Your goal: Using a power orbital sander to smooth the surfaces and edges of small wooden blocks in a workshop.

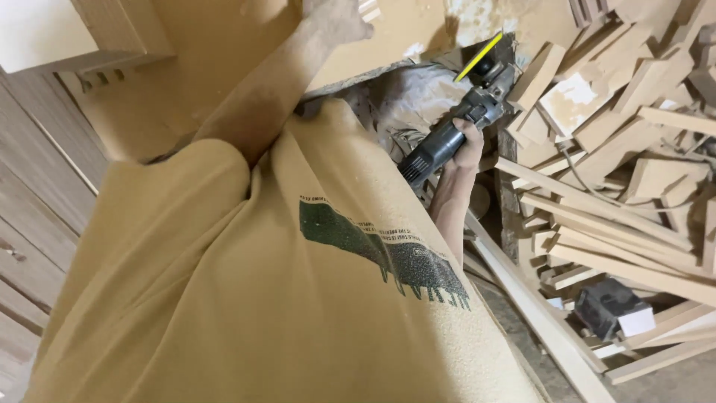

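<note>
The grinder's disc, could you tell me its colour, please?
Yellow disc, seen edge-on in the head view.

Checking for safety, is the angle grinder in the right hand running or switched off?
Cannot tell. The right hand grips the angle grinder, its yellow disc close to the board, but no sparks or dust spray show.

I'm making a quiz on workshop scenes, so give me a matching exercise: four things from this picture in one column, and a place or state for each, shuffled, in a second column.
Things:
1. dark grey angle grinder with a yellow disc
2. left hand
3. heap of pale wooden offcuts
4. small black box with a white end

Places or states:
A. lying on the floor among long strips
B. pressed flat on the tan board at the top
C. piled at the right side
D. gripped in the right hand

Pairs: 1-D, 2-B, 3-C, 4-A
</note>
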